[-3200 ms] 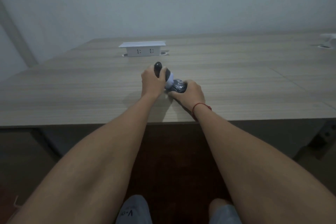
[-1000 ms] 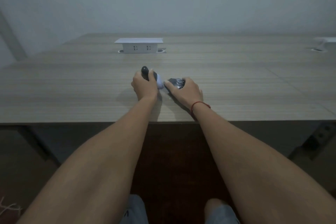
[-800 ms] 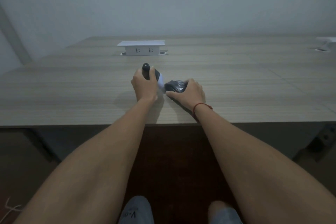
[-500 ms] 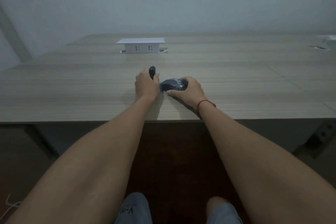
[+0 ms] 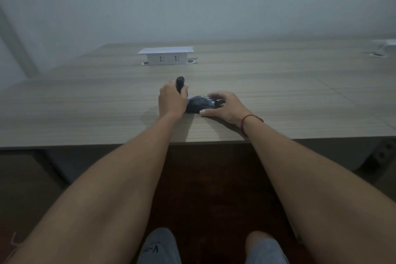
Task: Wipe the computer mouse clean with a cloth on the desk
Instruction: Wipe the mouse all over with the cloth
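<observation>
The dark computer mouse (image 5: 198, 104) lies flat on the wooden desk (image 5: 85, 109), near its front edge. My right hand (image 5: 227, 106) cups the mouse from the right, thumb along its near side and fingers spread over its far end. Just left of it, my left hand (image 5: 171, 100) is a closed fist touching the mouse's left end. The fist holds the cloth (image 5: 180, 83), whose dark rounded end sticks up above it. A pale bluish edge shows between the fist and the mouse.
A white pop-up socket box (image 5: 166, 56) stands on the desk farther back, behind the hands. Another white fitting (image 5: 385, 44) sits at the far right edge. The desk's front edge runs just under my forearms, and my knees are below it.
The mouse has come down from a tilted hold to lie flat on the desk. My right hand has loosened and slid to its right side. My left fist stays against its left end.
</observation>
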`<state>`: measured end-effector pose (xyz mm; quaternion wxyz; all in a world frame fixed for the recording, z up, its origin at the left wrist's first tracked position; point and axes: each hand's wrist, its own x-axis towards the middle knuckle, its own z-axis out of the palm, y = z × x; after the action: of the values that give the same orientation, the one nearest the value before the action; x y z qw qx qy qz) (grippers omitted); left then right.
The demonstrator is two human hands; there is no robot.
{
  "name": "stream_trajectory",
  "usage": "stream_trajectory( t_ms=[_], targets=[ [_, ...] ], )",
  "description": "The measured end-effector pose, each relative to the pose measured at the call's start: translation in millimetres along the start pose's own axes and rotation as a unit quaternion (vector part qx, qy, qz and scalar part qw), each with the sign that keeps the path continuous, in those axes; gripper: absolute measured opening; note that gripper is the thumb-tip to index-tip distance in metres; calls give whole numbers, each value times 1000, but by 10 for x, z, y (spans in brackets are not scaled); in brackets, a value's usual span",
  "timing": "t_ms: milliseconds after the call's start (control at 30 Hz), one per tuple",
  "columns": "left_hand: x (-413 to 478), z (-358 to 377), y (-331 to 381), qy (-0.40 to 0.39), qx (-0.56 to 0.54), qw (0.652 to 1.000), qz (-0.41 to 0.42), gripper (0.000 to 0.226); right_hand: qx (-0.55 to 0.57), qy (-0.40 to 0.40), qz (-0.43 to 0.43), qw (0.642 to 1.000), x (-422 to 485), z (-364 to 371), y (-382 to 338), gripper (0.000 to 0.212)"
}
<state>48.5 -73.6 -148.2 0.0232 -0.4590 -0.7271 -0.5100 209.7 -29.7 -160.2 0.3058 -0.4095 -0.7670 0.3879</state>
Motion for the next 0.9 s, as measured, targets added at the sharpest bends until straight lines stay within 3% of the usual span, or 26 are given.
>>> stream_trajectory(
  t_ms=[267, 500, 733, 900],
  targets=[
    [6, 35, 167, 8, -85, 996, 35, 27, 19, -8, -5, 1000, -2, 21, 2, 65],
    [-12, 97, -94, -8, 4, 999, -33, 27, 14, -2, -11, 1000, 4, 25, -6, 67],
    [-36, 1, 168, 31, -91, 995, 15, 26, -7, -6, -16, 1000, -4, 41, -33, 64],
    [-49, 9, -36, 31, -46, 997, -50, 22, -16, -4, -4, 1000, -4, 21, -24, 68]
  ],
)
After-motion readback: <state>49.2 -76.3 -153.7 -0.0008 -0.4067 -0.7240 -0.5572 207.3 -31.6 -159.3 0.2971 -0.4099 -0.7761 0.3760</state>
